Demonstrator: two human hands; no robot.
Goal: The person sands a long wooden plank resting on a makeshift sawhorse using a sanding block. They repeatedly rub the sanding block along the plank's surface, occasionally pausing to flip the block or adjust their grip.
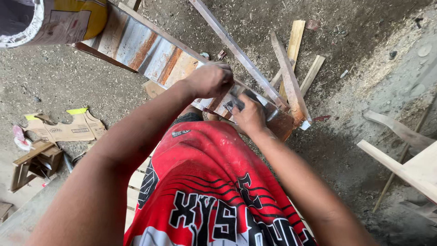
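Note:
A long board (136, 45) streaked with rust and grey runs from the upper left down to the centre, over a dirt floor. My left hand (210, 79) is a closed fist over the board's near end. My right hand (248, 117) sits just right of it, fingers curled, thumb on a small grey metal tool (239, 96) that lies against the board between both hands. How the left hand grips the tool is mostly hidden by the knuckles. My red printed garment (209, 182) fills the lower middle.
Several loose wooden slats (291, 82) cross at the board's far end. A yellow and white bucket (54, 20) stands at the top left. Torn cardboard (68, 130) and a small wooden frame (36, 161) lie left, pale planks (405, 168) right, and sawdust covers the ground.

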